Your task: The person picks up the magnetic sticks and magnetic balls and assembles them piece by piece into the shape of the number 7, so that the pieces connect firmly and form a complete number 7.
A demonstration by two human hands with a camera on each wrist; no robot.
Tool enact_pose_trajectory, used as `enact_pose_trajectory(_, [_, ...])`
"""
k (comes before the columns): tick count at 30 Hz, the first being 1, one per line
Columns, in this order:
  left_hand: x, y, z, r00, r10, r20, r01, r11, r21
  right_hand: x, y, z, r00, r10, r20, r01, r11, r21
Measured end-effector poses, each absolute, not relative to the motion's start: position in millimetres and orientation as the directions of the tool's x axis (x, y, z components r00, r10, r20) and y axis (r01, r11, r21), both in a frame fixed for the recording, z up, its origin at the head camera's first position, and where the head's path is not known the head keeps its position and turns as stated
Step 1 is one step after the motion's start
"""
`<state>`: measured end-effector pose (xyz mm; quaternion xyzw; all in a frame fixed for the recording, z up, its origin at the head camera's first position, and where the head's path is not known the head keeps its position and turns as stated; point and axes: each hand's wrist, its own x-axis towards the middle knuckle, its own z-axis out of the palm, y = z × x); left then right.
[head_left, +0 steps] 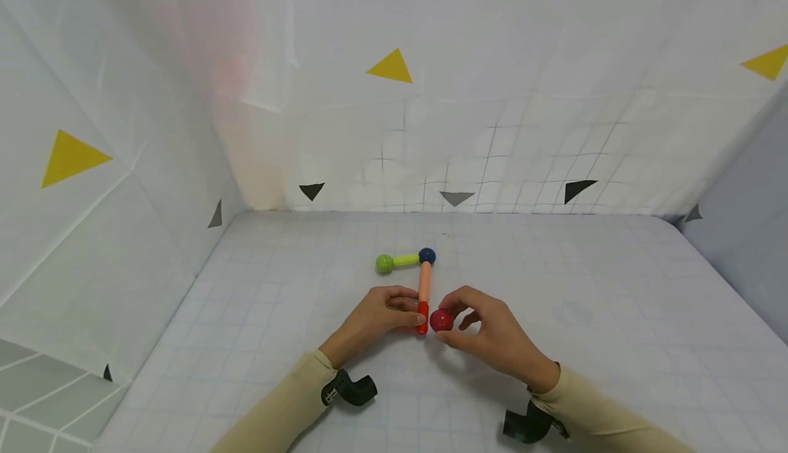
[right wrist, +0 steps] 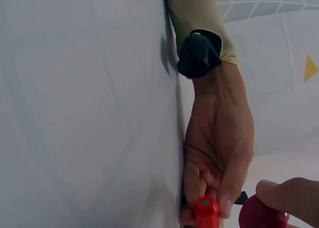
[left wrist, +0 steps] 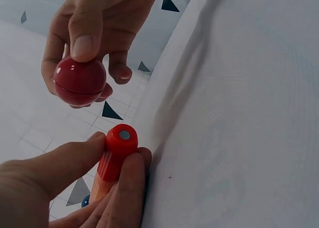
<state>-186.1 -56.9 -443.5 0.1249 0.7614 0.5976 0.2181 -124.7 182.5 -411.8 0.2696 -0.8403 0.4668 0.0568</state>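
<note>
Between thumb and fingers, my left hand (head_left: pixel 388 311) pinches a red rod (head_left: pixel 423 317) near its free end. A round grey spot shows on that end in the left wrist view. The far end of the red rod meets an orange rod (head_left: pixel 425 282), which runs up to a dark blue ball (head_left: pixel 427 256). From this ball a short yellow-green rod (head_left: pixel 406 260) leads left to a green ball (head_left: pixel 384 263). My right hand (head_left: pixel 486 330) holds a dark red ball (left wrist: pixel 79 81) by thumb and fingertips, just right of the red rod and apart from it.
The pieces lie on a white table (head_left: pixel 585 316) with faint grid lines. White sheeting (head_left: pixel 492 42) with yellow and dark triangles rises behind and at the left. Each wrist carries a dark camera mount (head_left: pixel 349 389) over a beige sleeve (head_left: pixel 277 405).
</note>
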Motion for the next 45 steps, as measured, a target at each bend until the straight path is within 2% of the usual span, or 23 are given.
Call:
enact_pose_trajectory(14, [-185.2,-57.0,-441.9,-0.873,0.46,-0.162,-0.056,0.234,0.971,-117.6,170.9,-425.4,-0.82,-0.464,0.334,-0.526,0.384,-0.759])
enact_pose_trajectory(24, [-186.3,-57.1,-444.9,-0.873,0.462,-0.155,-0.052,0.228,0.972,-116.5,164.6,-428.1,-0.834,-0.467,0.294,-0.506,0.434,-0.746])
enact_pose_trajectory(45, [-186.0,-57.7,-445.3,-0.872,0.465,-0.153,-0.053,0.221,0.974,-121.1,157.5,-438.7,-0.792,-0.497,0.355,-0.589,0.467,-0.659])
